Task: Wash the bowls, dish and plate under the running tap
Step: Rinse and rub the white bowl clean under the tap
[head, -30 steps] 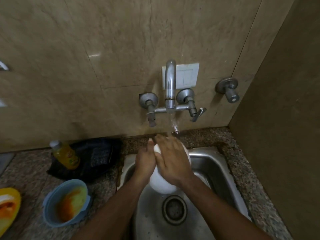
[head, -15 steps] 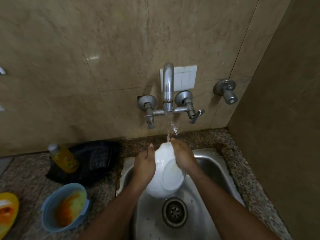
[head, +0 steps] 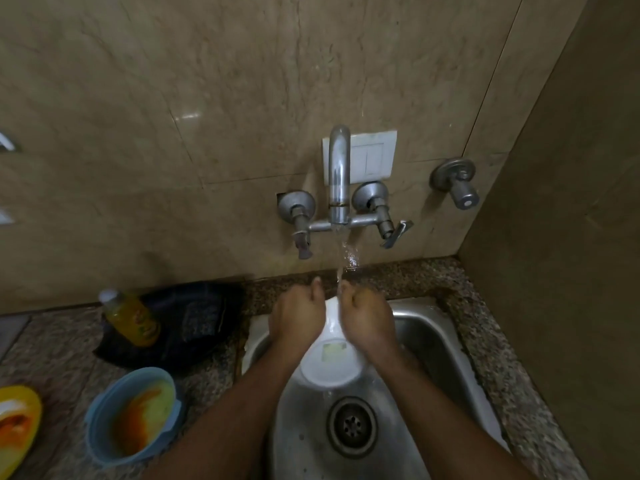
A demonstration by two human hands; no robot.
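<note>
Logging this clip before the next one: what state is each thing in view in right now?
Tap: running.
White bowl: tilted over the sink, base toward the camera, held in both hands.
Left hand: grip on the bowl.
Right hand: grip on the bowl.
Blue bowl: upright, stained orange.
Bottle: capped.

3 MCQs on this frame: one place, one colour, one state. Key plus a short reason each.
1. Where is the white bowl?
A. on the counter
B. over the sink, held in both hands
C. on the drain

2. What colour is the dirty bowl on the counter?
A. blue
B. red
C. black

3. What state is the tap in?
A. off
B. hidden
C. running

Key: 1 B, the left hand and right hand grip it above the sink. 2 A, its rim and wall are blue. 3 C, a stream falls from the spout between the hands.
</note>
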